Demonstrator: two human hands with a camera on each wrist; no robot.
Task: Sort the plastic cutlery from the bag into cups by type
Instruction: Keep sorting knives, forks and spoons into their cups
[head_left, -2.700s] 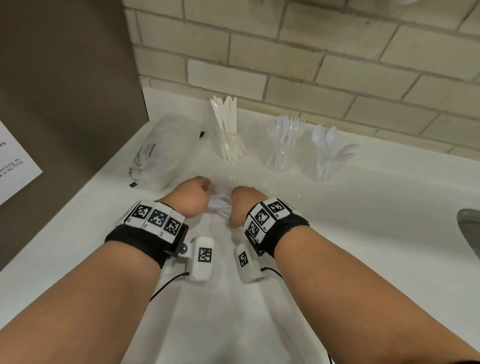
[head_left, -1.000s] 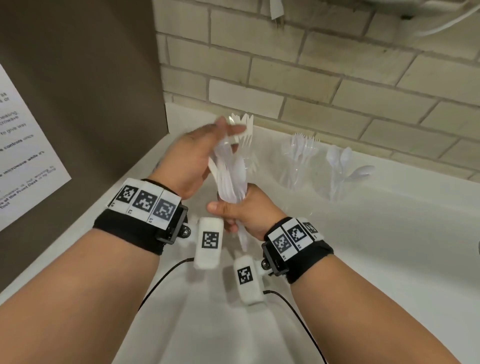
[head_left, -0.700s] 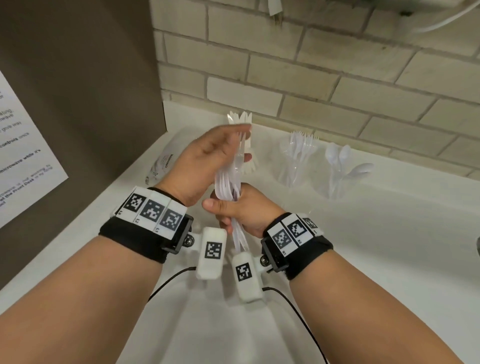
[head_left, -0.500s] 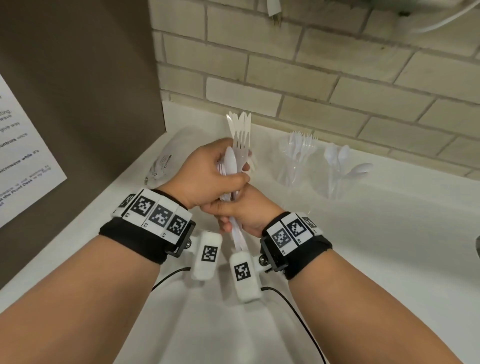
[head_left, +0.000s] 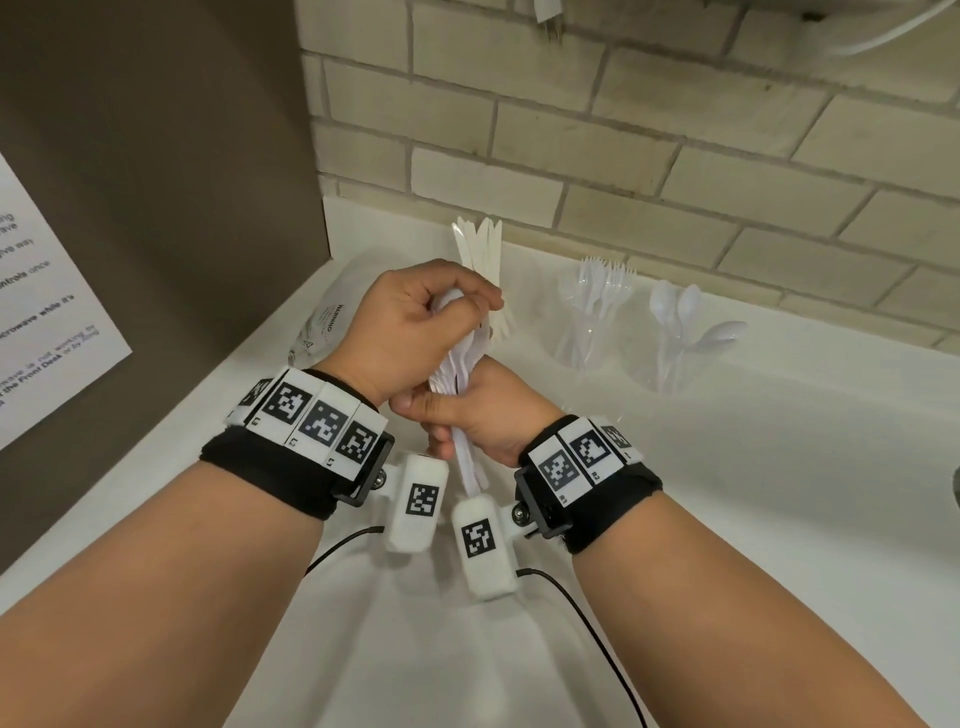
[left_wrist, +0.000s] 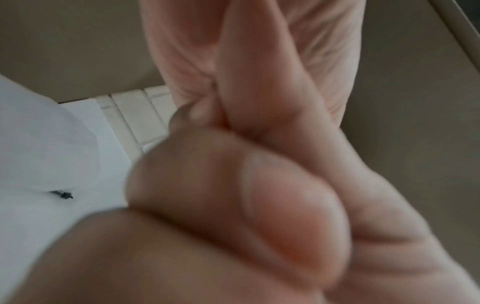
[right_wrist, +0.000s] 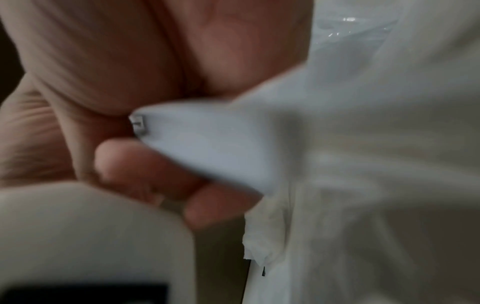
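A bundle of white plastic cutlery (head_left: 457, 366), spoon bowls showing, stands upright between both hands above the white counter (head_left: 779, 467). My right hand (head_left: 434, 415) grips its handles low down; the handles (right_wrist: 207, 148) show close up in the right wrist view. My left hand (head_left: 467, 306) curls round its upper ends. Three clear cups stand at the wall. The knife cup (head_left: 485, 249) is partly hidden behind my left hand, the fork cup (head_left: 597, 322) is in the middle, and the spoon cup (head_left: 675, 348) is on the right. The left wrist view shows only blurred fingers (left_wrist: 246, 185).
The clear plastic bag (head_left: 322, 322) lies crumpled at the counter's back left, against a brown panel (head_left: 156, 182) with a paper notice (head_left: 47, 312). A brick wall (head_left: 623, 130) runs behind the cups. A dark sink edge (head_left: 956, 488) shows at far right. Black cables (head_left: 597, 629) trail under my wrists.
Both hands rose from the counter with the bundle. Over the last second my left hand went from flat against the cutlery's tops to curled round them; the right hand kept hold.
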